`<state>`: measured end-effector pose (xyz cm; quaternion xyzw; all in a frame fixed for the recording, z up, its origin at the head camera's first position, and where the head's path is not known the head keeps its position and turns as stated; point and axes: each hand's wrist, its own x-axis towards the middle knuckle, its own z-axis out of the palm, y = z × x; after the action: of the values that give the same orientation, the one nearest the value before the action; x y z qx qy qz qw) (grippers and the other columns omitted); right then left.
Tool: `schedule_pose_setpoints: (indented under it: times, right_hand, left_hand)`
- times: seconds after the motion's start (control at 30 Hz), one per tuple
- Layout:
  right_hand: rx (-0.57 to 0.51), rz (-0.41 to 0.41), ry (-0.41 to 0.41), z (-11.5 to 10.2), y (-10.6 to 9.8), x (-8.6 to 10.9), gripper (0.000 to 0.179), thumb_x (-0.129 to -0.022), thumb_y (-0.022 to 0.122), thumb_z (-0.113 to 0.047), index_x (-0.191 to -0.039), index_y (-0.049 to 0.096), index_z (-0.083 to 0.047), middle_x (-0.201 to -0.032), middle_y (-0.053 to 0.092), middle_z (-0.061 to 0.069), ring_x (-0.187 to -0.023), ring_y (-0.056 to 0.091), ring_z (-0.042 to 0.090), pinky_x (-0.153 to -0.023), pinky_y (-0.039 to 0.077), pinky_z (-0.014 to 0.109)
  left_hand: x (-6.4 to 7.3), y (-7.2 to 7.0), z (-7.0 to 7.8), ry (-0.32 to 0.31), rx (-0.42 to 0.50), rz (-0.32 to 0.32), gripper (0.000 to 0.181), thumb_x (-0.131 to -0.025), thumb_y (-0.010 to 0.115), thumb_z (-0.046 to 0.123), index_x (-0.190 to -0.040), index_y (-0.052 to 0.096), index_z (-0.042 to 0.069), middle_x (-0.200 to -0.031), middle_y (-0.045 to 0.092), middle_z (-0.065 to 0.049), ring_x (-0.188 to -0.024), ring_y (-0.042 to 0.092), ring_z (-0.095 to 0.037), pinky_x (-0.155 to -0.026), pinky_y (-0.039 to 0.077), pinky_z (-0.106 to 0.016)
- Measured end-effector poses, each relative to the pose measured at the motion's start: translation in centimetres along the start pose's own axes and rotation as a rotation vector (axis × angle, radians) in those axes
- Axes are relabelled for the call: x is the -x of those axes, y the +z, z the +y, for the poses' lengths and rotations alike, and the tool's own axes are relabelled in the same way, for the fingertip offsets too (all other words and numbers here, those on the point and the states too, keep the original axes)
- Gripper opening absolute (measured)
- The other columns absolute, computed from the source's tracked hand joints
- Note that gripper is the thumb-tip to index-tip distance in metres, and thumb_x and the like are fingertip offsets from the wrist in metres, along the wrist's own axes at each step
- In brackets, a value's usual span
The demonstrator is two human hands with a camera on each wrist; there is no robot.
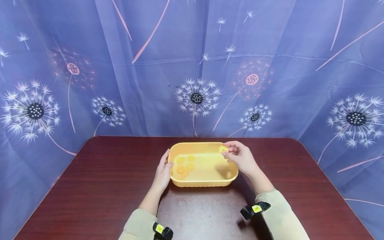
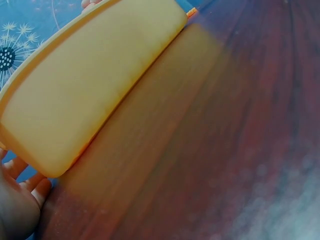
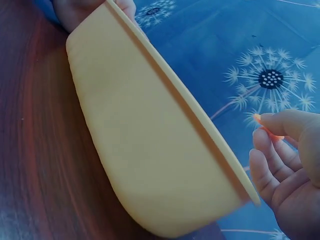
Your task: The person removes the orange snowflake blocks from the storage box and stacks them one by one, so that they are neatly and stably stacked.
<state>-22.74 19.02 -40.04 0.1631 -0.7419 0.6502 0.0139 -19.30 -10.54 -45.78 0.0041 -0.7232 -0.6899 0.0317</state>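
A yellow plastic basin [image 1: 204, 183] stands on the table, several small yellow flower-shaped pieces [image 1: 190, 166] lying inside at its left end. My left hand [image 1: 163, 173] grips the basin's left end, thumb at the rim and fingers along the outer wall. Over the basin's right back corner, my right hand [image 1: 241, 158] pinches one yellow flower-shaped piece [image 1: 223, 149] between thumb and fingertips. In the right wrist view that piece [image 3: 257, 118] looks orange and is mostly covered by the fingers. Both wrist views show the basin's outer wall [image 2: 90, 75], which hides its inside.
The dark red wooden table [image 1: 99, 186] reaches back to a blue curtain [image 1: 150, 100] printed with dandelions. Black straps with small cameras sit on both sleeves [image 1: 282, 213]. A small orange bit [image 2: 191, 12] shows beyond the basin's far corner in the left wrist view.
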Motion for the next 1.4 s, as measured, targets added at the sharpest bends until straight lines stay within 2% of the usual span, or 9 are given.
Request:
schedule_pose_setpoints:
  times: [0.17,0.33,0.43,0.6,0.77,0.87,1.03,1.27,1.4]
  right_hand:
    - [-0.052,0.04,-0.004,0.0,-0.8,0.9,0.037,-0.083,0.065,0.005,-0.116,0.051,0.014,-0.077,0.063,-0.007,-0.065,0.063,0.005,-0.057,0.054,0.024]
    - [-0.103,0.08,-0.022,0.3,-1.6,1.8,0.028,-0.082,0.066,0.005,-0.107,0.061,-0.006,-0.078,0.065,-0.006,-0.063,0.061,0.006,-0.056,0.053,0.021]
    - [-0.119,0.09,-0.024,0.4,-2.0,2.1,0.029,-0.083,0.066,0.005,-0.106,0.061,-0.011,-0.079,0.066,-0.005,-0.063,0.063,0.007,-0.056,0.054,0.021]
    - [-0.116,0.091,-0.025,0.8,-2.4,2.1,0.028,-0.083,0.066,0.005,-0.11,0.058,0.001,-0.08,0.066,-0.004,-0.065,0.066,0.011,-0.057,0.056,0.024]
    - [-0.12,0.094,-0.018,1.3,-2.8,2.0,0.041,-0.083,0.065,0.005,-0.116,0.047,0.018,-0.078,0.067,-0.004,-0.065,0.066,0.01,-0.057,0.056,0.024]
    - [-0.121,0.107,-0.006,1.7,-3.1,2.1,0.042,-0.083,0.065,0.006,-0.117,0.044,0.02,-0.078,0.067,-0.005,-0.065,0.067,0.008,-0.057,0.056,0.024]
    - [-0.096,0.136,0.017,2.3,-3.9,2.3,0.039,-0.084,0.064,0.005,-0.116,0.047,0.017,-0.078,0.068,-0.007,-0.064,0.066,0.007,-0.057,0.055,0.023]
    - [-0.075,0.183,0.063,2.7,-5.3,2.6,0.041,-0.084,0.067,-0.001,-0.118,0.049,0.012,-0.077,0.068,-0.009,-0.063,0.066,0.007,-0.055,0.055,0.022]
    - [-0.09,0.209,0.095,3.1,-6.2,2.9,0.03,-0.084,0.067,-0.003,-0.113,0.058,0.0,-0.077,0.068,-0.01,-0.062,0.065,0.006,-0.054,0.055,0.023]
  left_hand:
    - [0.1,0.0,0.1,-0.006,-0.001,0.001,0.057,-0.095,0.037,0.007,-0.151,0.024,0.012,-0.157,0.021,-0.009,-0.144,0.02,-0.026,-0.115,0.023,-0.046]
    - [0.1,0.0,0.2,0.013,-0.004,-0.001,0.057,-0.095,0.037,0.005,-0.15,0.024,0.01,-0.157,0.021,-0.009,-0.144,0.018,-0.027,-0.116,0.021,-0.047]
    - [0.1,-0.1,0.3,0.014,-0.008,0.0,0.057,-0.095,0.037,0.005,-0.15,0.024,0.01,-0.157,0.021,-0.01,-0.144,0.02,-0.028,-0.115,0.022,-0.047]
    - [0.0,-0.2,0.4,0.005,0.006,0.008,0.057,-0.095,0.037,0.006,-0.151,0.023,0.011,-0.157,0.022,-0.01,-0.143,0.022,-0.028,-0.115,0.024,-0.047]
    - [0.0,-0.2,0.3,-0.008,0.03,0.013,0.058,-0.095,0.036,0.005,-0.151,0.023,0.012,-0.157,0.022,-0.01,-0.142,0.024,-0.026,-0.114,0.025,-0.046]
    - [0.0,-0.2,0.2,-0.008,0.028,0.008,0.057,-0.095,0.036,0.006,-0.151,0.023,0.012,-0.157,0.022,-0.01,-0.142,0.023,-0.026,-0.114,0.026,-0.047]
    - [0.0,-0.1,0.0,-0.015,0.036,-0.001,0.058,-0.095,0.036,0.005,-0.151,0.023,0.011,-0.157,0.022,-0.011,-0.142,0.024,-0.027,-0.113,0.027,-0.047]
    - [-0.1,-0.1,0.2,-0.021,-0.005,0.004,0.058,-0.095,0.036,0.007,-0.151,0.023,0.013,-0.157,0.021,-0.008,-0.143,0.022,-0.026,-0.114,0.026,-0.047]
    - [-0.1,0.0,0.1,-0.024,-0.003,0.0,0.058,-0.095,0.037,0.008,-0.151,0.023,0.014,-0.157,0.022,-0.008,-0.142,0.023,-0.026,-0.113,0.027,-0.046]
